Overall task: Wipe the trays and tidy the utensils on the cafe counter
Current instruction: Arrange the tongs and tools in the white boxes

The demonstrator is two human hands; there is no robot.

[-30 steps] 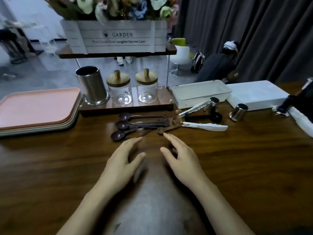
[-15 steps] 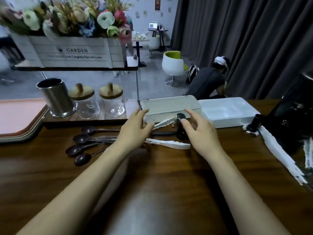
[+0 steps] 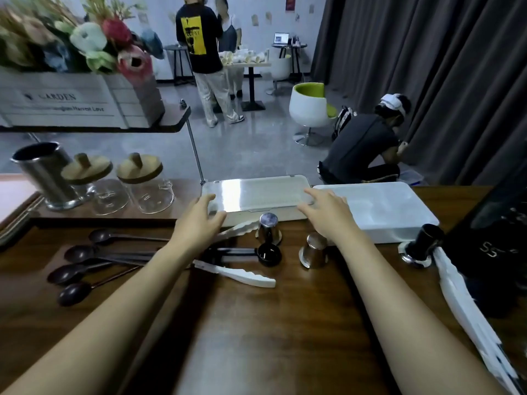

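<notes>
A shallow white tray [image 3: 256, 195] with a glossy top lies at the counter's far edge. A second white tray [image 3: 382, 209] sits beside it on the right. My left hand [image 3: 196, 223] touches the near left corner of the first tray, fingers fairly straight. My right hand [image 3: 325, 212] rests on its near right corner, also with straight fingers. In front lie white tongs [image 3: 236, 275], a second pair of tongs [image 3: 238, 228], a black scoop [image 3: 268, 253], two upturned metal cups [image 3: 268, 228] [image 3: 313, 252], and several dark spoons [image 3: 85, 269].
At the left stand a steel canister [image 3: 42, 175], two lidded glass jars [image 3: 91, 183] [image 3: 145, 181], and the edge of stacked pink trays [image 3: 11, 201]. A flower box [image 3: 71, 101] sits on a shelf above. A black machine [image 3: 499, 223] and long white tongs [image 3: 470, 309] crowd the right.
Both hands moved forward from the bare counter, over the utensils, to the white tray's near corners. My view lifted and swung right.
</notes>
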